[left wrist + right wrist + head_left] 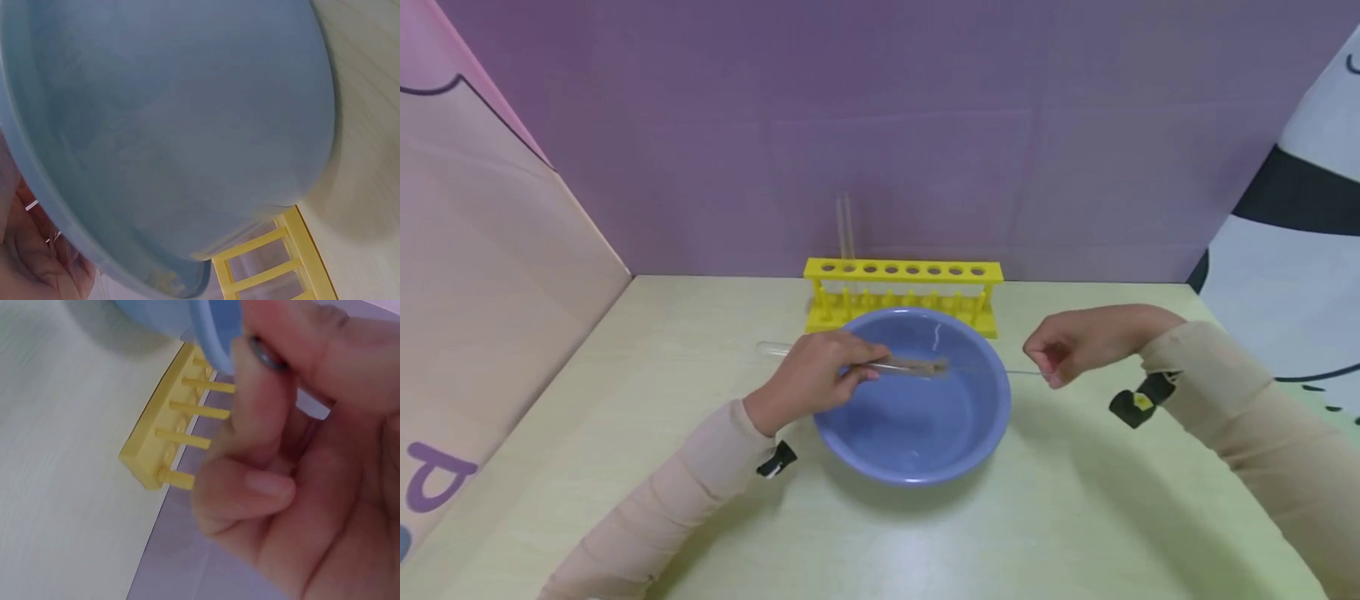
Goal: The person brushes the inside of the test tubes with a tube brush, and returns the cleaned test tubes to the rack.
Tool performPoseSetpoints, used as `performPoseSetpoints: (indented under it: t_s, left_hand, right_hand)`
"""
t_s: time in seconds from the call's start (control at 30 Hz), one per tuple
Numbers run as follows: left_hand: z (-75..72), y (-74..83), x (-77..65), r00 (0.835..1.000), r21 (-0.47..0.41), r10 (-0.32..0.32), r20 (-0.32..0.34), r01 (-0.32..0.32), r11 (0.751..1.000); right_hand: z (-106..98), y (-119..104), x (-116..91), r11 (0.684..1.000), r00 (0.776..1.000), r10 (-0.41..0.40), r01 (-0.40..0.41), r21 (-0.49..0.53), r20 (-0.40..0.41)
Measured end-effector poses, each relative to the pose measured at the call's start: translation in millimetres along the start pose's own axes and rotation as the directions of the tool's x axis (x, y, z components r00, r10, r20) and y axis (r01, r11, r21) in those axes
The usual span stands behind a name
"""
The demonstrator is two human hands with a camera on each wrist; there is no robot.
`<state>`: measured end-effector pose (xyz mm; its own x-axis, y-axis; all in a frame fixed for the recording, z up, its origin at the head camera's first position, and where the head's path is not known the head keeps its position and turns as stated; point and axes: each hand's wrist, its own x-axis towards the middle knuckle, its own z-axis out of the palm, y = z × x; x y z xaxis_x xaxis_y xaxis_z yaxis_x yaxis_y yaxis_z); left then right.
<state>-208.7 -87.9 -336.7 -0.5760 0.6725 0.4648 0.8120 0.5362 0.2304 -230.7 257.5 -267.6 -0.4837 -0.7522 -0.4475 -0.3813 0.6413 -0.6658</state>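
Over the blue basin (912,481), my left hand (820,375) grips a clear glass test tube (771,349), which lies nearly level. Its rounded end sticks out on the left of the hand. Toward the tube's right end show the brownish bristles of a test tube brush (928,367). The brush's thin wire handle (1024,372) runs right, past the basin's rim, to my right hand (1086,342), whose thumb and finger pinch its end. In the right wrist view, a small metal loop (267,354) shows between those fingertips. The basin hides part of the left hand in the left wrist view.
A yellow test tube rack (902,271) stands just behind the basin, close to the purple back wall (895,150). Another clear test tube (846,225) stands upright near the rack's left end. The pale wooden table (700,317) spreads out on both sides.
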Motion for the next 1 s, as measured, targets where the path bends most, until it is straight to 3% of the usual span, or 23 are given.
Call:
performPoseSetpoints:
  t_s: [0.23, 0.5, 0.6, 0.83, 1.0]
  left_hand:
    - [-2.2, 1.4, -0.7, 1.0, -0.014, -0.024, 0.015, 0.024, 1.0]
    - [-3.7, 0.0, -1.9, 0.997, -0.03, -0.058, 0.046, 0.059, 0.998]
    - [-5.1, -0.1, -2.2, 0.995, -0.053, -0.078, 0.059, 0.081, 0.995]
    - [-6.9, -2.3, -3.1, 0.987, -0.098, -0.129, 0.094, 0.138, 0.986]
    - [-7.6, -3.5, -4.1, 0.98, -0.133, -0.157, 0.121, 0.173, 0.976]
  right_hand:
    - [3, 5, -4, 0.995, 0.995, 0.005, -0.014, -0.101, -0.095]
    - [12, 2, -9, 0.945, 0.969, 0.026, -0.104, -0.309, -0.247]
    - [16, -1, -10, 0.917, 0.95, 0.024, -0.146, -0.372, -0.313]
    - [28, -2, -10, 0.832, 0.893, -0.077, -0.188, -0.522, -0.444]
    - [37, -2, -11, 0.807, 0.862, -0.079, -0.24, -0.54, -0.501]
